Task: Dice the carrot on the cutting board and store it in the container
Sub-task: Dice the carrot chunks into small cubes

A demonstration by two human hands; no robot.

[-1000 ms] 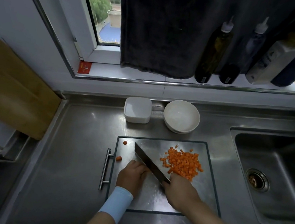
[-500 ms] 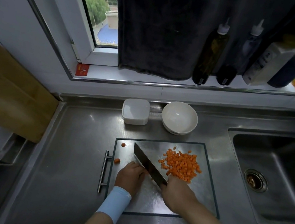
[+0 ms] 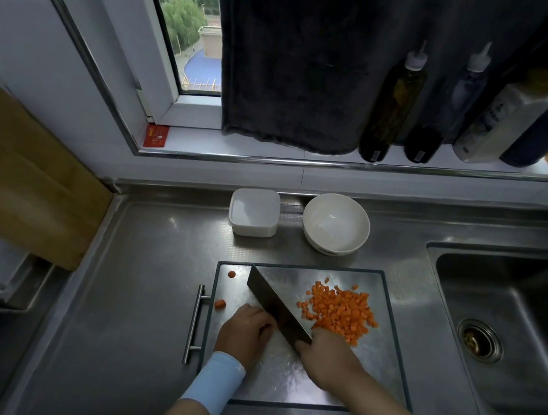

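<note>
On a steel cutting board (image 3: pixel 279 377), right hand (image 3: pixel 328 359) grips a cleaver (image 3: pixel 274 302) beside diced carrot (image 3: pixel 339 310); left hand (image 3: pixel 245 333) curls alongside it, grasp unclear.

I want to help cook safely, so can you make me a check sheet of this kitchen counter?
Surface: steel counter, cutting board lying on it.
Job's things: diced carrot heaped on the board; two stray pieces near its left edge; white container behind the board.
Clutter: white bowl beside the container; wooden board leaning at left.
Grips: right hand grips the cleaver; left hand curled beside the blade, what it holds is hidden.
Cables: nothing seen.
Surroundings: sink at right; bottles on the windowsill; dark towel hanging over the window.
</note>
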